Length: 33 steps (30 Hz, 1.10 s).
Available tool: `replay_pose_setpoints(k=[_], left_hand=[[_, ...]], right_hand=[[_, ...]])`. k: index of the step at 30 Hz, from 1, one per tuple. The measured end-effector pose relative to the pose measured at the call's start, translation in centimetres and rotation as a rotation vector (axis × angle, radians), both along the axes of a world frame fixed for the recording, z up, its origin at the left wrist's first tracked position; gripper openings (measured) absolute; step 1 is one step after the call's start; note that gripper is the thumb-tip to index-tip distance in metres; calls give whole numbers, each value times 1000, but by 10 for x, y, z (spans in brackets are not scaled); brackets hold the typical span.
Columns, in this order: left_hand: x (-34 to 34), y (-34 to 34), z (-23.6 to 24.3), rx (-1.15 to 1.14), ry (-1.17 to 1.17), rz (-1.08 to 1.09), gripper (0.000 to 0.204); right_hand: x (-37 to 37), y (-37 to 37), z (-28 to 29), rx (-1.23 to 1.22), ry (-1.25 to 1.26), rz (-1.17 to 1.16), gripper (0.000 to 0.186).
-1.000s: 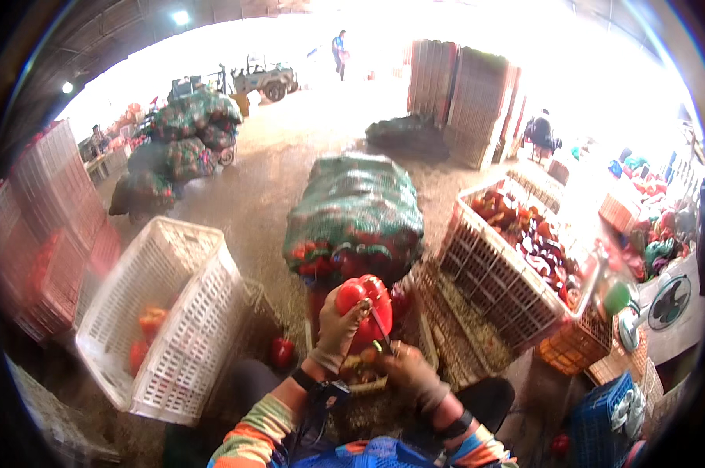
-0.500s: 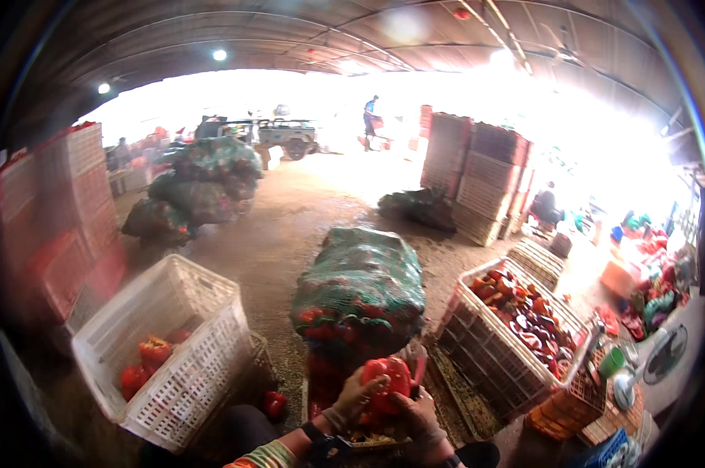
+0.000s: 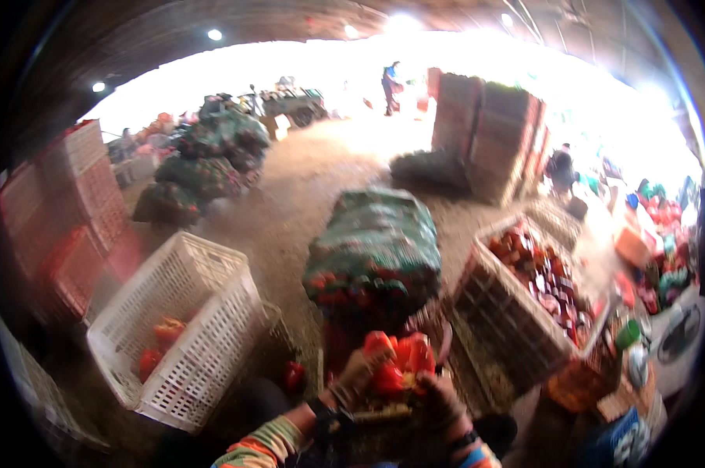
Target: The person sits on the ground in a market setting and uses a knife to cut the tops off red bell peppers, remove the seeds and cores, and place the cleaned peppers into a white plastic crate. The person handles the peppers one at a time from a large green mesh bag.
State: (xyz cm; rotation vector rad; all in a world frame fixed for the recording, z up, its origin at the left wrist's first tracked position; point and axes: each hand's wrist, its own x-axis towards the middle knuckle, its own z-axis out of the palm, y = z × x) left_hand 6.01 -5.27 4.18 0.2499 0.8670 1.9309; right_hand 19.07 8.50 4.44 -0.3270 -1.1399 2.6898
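My left hand [image 3: 356, 374] grips a red bell pepper [image 3: 401, 359] that appears split open into pieces. My right hand [image 3: 438, 398] is closed at the pepper's right side; I cannot make out whether a knife is in it. Below both hands lies a crate [image 3: 380, 417] holding scraps, partly hidden by my arms. A loose red pepper [image 3: 294, 377] is left of it. Just beyond my hands sits a green mesh sack [image 3: 372, 242] full of peppers.
White crate [image 3: 196, 366] with peppers at left; crate [image 3: 508, 324] of cut peppers at right. Stacked crates [image 3: 87, 187], [image 3: 493, 140], piled sacks [image 3: 196, 179], orange crate [image 3: 571, 390] and fan [image 3: 676, 335] surround me. Distant people [image 3: 391, 86] stand or sit near a vehicle [image 3: 290, 105].
A second ago the pepper looked whole, with a knife visible in my right hand; now it looks opened and both hands are lower in view. The view has also shifted.
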Motion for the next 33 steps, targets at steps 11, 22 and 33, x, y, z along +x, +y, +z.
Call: replay_pose_setpoints(k=[11,22,33], left_hand=[[-8,1,-17,274,4,144,43],[3,36,-7,-51,340,544,35],[-70,-7,-69,-30,453,685,32]], right_hand=[[-25,29,-13,129,-22,-563,34],[-52,15,-23,752,-511,-395,48],[-13,-10,14,106,-282,64,34]])
